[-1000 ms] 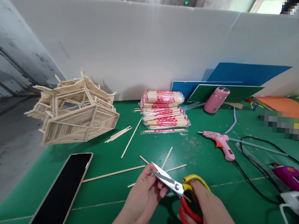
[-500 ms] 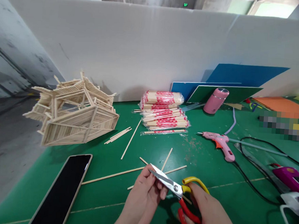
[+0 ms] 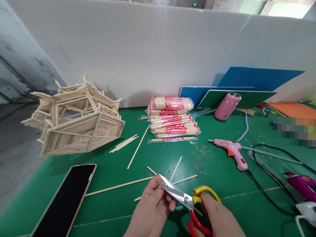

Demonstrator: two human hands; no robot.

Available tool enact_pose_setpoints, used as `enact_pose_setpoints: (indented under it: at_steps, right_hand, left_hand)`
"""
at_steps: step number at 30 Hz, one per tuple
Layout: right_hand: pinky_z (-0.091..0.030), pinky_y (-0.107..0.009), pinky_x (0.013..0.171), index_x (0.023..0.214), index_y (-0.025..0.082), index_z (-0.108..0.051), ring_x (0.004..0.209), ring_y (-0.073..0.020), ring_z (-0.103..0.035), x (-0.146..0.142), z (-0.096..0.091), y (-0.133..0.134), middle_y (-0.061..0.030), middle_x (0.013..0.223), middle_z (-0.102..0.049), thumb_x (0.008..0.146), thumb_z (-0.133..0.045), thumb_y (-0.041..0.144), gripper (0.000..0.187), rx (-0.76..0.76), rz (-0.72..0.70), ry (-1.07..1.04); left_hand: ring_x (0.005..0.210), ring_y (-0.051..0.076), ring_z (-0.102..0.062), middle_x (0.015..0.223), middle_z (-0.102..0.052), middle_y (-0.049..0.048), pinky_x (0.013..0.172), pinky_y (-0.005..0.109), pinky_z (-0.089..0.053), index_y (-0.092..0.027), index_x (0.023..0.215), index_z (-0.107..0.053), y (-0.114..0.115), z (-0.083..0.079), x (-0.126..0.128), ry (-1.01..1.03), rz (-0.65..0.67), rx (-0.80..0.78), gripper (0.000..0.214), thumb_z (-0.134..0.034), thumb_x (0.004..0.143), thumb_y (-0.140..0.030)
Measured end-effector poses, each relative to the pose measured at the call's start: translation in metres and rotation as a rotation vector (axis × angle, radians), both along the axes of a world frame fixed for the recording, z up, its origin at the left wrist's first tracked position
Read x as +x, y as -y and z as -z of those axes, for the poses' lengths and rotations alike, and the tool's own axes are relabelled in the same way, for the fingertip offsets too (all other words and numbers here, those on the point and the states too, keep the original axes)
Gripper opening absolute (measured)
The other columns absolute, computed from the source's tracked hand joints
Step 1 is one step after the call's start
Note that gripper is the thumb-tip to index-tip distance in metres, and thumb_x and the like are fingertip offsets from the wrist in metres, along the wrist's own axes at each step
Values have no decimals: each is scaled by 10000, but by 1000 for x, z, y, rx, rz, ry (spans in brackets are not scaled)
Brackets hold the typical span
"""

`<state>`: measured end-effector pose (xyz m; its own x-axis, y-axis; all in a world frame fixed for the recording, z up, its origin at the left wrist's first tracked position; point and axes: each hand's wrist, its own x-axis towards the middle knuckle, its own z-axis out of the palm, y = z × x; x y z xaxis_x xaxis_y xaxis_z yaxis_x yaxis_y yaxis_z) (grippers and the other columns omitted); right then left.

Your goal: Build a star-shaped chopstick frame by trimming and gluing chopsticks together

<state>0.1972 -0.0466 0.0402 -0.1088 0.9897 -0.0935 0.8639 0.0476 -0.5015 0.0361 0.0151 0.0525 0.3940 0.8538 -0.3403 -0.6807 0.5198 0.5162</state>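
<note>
The right hand (image 3: 221,218) is wrapped round the red-and-yellow handles of the scissors (image 3: 186,200), whose blades stand a little apart, tips at the other hand's fingers. The left hand (image 3: 151,208) has its thumb and fingers bunched there; I can't tell whether they pinch a piece of stick. Crossed thin wooden sticks (image 3: 176,168) lie around and just beyond that hand, and a long stick (image 3: 118,186) runs from beside it leftward to the smartphone (image 3: 65,202).

Well left of the grip, the lattice stick model (image 3: 70,137) looks largely joined up. Short sticks (image 3: 124,144) lie near it, while the packeted chopsticks (image 3: 171,114) beyond the hands seem to be unused stock. No finished cut shows at the blades. The pink hot-glue gun (image 3: 233,149) lies beyond and right of the grip, unheld.

The table's left edge runs past the smartphone, with the model close by it; a white board (image 3: 124,51) closes off the back. Most elbow room looks to be between the right hand and the glue gun's black cord (image 3: 266,198).
</note>
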Motion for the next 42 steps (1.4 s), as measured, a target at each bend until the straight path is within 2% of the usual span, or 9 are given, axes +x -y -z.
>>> enact_pose_setpoints:
  at_steps: [4, 7, 12, 16, 19, 23, 28, 34, 42]
  right_hand:
    - [-474, -302, 577, 937, 155, -438, 678, -208, -582, 1, 4, 1, -96, 802, -603, 719, -481, 277, 253, -28, -21, -54]
    - [-430, -245, 503, 899, 190, -423, 557, -155, -534, 2, 9, 1, -11, 663, -565, 749, -469, 269, 175, -55, 31, -171]
    - [-433, -200, 516, 802, 215, -418, 562, -111, -505, -6, 5, -11, 36, 629, -485, 767, -518, 365, 184, -59, 286, -669]
    - [-481, -234, 565, 802, 213, -423, 631, -120, -549, -25, -11, -26, 0, 743, -526, 732, -582, 347, 219, -20, 291, -1101]
    - [-492, -214, 513, 819, 215, -425, 588, -99, -563, -34, -16, -33, 14, 753, -534, 687, -644, 320, 276, -37, 247, -1270]
    - [-505, -204, 544, 850, 229, -424, 641, -92, -579, -36, -10, -34, 28, 761, -538, 681, -663, 266, 295, -29, 193, -1341]
    - [-528, -270, 608, 830, 230, -426, 797, -168, -590, -38, -2, -33, -4, 795, -554, 641, -686, 298, 328, 43, 266, -1253]
    - [-514, -237, 492, 822, 230, -413, 618, -135, -594, -46, -1, -33, 24, 702, -550, 620, -707, 282, 361, 91, 390, -1282]
    - [-511, -227, 485, 817, 235, -397, 537, -98, -576, -46, 0, -36, 60, 681, -547, 634, -701, 253, 355, 89, 294, -1354]
  left_hand:
    - [499, 81, -435, 552, -479, -21, 513, 204, -318, -159, 698, -535, 1, -3, 1, -40, -5, 5, 106, -571, 757, -240]
    - [508, 85, -415, 555, -456, -22, 529, 218, -308, -158, 663, -505, 2, -4, 3, -43, 20, 60, 150, -514, 793, -233]
    - [517, 98, -405, 539, -436, -21, 529, 231, -291, -154, 634, -480, 1, -1, 3, -95, 145, 154, 185, -484, 807, -218]
    - [520, 91, -405, 545, -457, -11, 530, 227, -302, -131, 612, -494, 4, 5, 1, -98, 293, 157, 180, -553, 760, -214]
    - [509, 83, -406, 547, -471, -7, 512, 215, -308, -123, 608, -501, 5, 7, 0, -82, 326, 114, 189, -599, 725, -233]
    - [495, 73, -398, 582, -506, 0, 499, 207, -318, -133, 612, -491, 6, 6, 1, -61, 309, 78, 210, -631, 698, -263]
    - [518, 75, -421, 665, -560, 17, 498, 199, -313, -146, 640, -481, 8, 6, 4, -104, 250, 70, 225, -636, 696, -300]
    - [531, 67, -388, 628, -515, -12, 514, 190, -296, -150, 634, -479, 9, 10, 5, -153, 149, 94, 211, -605, 730, -289]
    - [531, 65, -385, 614, -521, -7, 523, 194, -281, -132, 610, -516, 3, 8, 2, -139, 191, 60, 223, -684, 649, -273]
